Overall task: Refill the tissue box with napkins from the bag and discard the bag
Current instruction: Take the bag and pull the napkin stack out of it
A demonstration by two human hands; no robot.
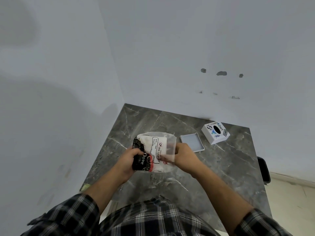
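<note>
Above the middle of the grey marble table [221, 167] I hold a clear plastic bag of white napkins [156, 149] with black and red print. My left hand [132, 160] grips its black printed left end. My right hand [185, 156] pinches the clear open right edge of the bag. A flat grey tray-like box base [191, 142] lies just right of my right hand. Farther right stands the white tissue box cover [215, 133], which has a round dark hole and stickers on top.
The table sits in a corner between two white walls. A dark object [263, 169] stands beyond the table's right edge on the light floor. A small greenish scrap [85, 186] lies at the table's left front corner.
</note>
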